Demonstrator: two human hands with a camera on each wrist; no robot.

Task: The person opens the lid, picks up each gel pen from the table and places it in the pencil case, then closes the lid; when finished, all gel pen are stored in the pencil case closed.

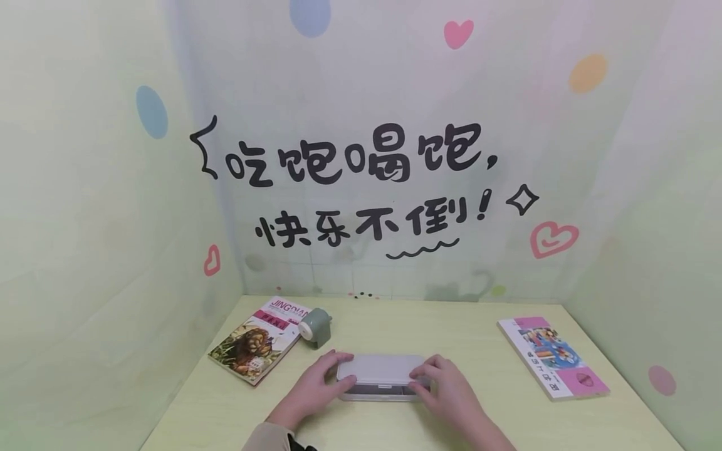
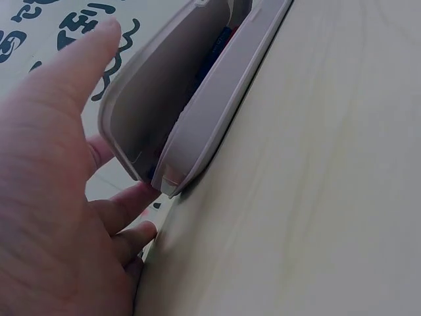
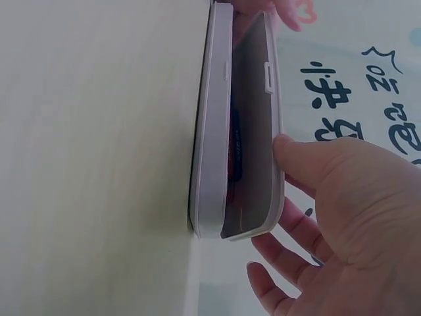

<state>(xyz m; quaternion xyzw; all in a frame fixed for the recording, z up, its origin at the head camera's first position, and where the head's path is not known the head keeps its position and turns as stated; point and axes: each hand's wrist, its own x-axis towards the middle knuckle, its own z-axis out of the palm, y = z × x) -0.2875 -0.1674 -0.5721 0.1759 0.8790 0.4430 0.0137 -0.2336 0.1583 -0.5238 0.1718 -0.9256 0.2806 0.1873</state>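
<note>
A pale, oblong pencil case (image 1: 380, 368) lies on the table, its lid (image 2: 141, 99) raised part way on the side facing me. Inside it show a blue pen-like item (image 2: 214, 56) and something red (image 3: 231, 155). My left hand (image 1: 318, 385) holds the left end, thumb straight over the lid's front corner and fingers behind the case. At the other end, my right hand (image 1: 448, 391) grips the lid, with the thumb (image 3: 299, 158) on its front edge and the other fingers round behind. The lid hides most of the contents from above.
A grey-green pencil sharpener (image 1: 317, 329) stands behind the case to the left, beside a book with a lion cover (image 1: 256, 344). On the right lies a pink and white book (image 1: 553, 357). Printed fabric walls (image 1: 372, 275) enclose the table's back and sides.
</note>
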